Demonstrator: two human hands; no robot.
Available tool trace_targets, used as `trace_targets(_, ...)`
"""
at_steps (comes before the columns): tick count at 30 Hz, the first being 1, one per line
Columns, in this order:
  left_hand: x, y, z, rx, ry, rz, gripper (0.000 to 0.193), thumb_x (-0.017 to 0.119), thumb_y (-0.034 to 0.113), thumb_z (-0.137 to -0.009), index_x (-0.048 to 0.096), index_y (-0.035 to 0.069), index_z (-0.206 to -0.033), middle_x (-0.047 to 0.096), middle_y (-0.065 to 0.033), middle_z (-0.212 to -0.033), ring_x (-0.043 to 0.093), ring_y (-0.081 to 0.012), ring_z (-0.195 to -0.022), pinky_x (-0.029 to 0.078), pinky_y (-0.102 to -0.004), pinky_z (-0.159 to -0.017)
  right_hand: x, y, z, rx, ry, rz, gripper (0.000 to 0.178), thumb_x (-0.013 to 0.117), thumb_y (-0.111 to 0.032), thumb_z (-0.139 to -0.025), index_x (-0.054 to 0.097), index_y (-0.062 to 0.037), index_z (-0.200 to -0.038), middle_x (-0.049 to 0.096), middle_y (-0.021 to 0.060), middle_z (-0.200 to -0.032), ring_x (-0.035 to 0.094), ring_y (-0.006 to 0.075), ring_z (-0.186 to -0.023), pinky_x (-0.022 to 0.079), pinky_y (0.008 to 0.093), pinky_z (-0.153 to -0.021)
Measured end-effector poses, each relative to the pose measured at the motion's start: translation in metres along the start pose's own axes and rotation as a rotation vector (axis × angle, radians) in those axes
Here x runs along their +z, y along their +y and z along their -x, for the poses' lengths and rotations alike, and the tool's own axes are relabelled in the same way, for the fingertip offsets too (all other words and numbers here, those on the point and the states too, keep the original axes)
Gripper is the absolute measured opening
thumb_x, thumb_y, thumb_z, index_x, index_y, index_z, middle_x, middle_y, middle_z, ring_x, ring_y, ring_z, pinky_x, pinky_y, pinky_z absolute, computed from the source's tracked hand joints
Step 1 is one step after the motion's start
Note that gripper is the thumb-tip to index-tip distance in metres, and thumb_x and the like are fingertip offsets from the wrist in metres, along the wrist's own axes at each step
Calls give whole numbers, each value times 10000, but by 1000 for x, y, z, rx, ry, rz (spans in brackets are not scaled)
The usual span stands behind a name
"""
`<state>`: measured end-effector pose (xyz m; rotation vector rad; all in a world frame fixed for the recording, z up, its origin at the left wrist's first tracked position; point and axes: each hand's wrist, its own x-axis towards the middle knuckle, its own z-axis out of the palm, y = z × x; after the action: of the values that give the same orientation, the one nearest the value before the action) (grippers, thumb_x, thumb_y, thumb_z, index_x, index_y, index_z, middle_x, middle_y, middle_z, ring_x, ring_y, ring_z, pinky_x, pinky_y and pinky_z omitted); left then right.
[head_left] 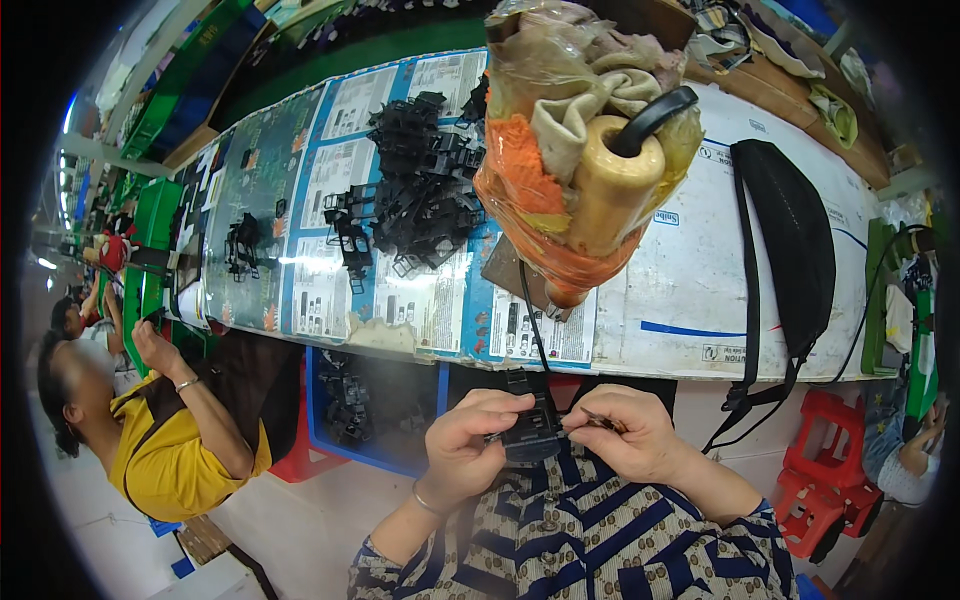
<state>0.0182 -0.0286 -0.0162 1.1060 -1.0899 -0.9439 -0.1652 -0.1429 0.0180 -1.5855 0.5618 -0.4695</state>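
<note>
In front of my body, my left hand (468, 440) grips a black plastic part (532, 432) between thumb and fingers. The part has a slotted, frame-like upper section. Close on its right, my right hand (630, 432) is closed in a pinch around a small, thin brownish tool (602, 421), whose tip points at the part's edge. The tool's exact kind is too small and covered to make out. Ahead on the table lies a heap of similar black plastic parts (425, 195), and a few more black parts (243, 245) lie farther left.
A bundle of cloth and plastic wrap (560, 130) around a tan cylinder rises over the table (660, 300). A black bag (785, 250) lies right. Below the table edge sits a blue bin (385, 462) with black parts. A person in yellow (180, 440) sits left; red stools (825, 470) stand right.
</note>
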Motion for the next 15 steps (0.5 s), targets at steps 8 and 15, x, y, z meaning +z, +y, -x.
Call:
trace_targets(8,10,8,-1,-225,63,177,321,590,-117,-724,518,9,-1010,517,-216,-1155,520,-241,-1057,427,-344,-886,9,5,-5,125,45,-55,204,637,-8,-751,597,10,-949,579,67,-858,556,113,-738,443,228,-637)
trace_targets(15,15,-1,2,-315,65,348,296,556,-115,-758,466,-10,-1020,502,-205,-1164,507,-215,-1074,421,-327,-906,15,14,-3,232,132,-328,272,613,-47,-780,571,-12,-1047,573,50,-897,526,64,-747,429,206,-642)
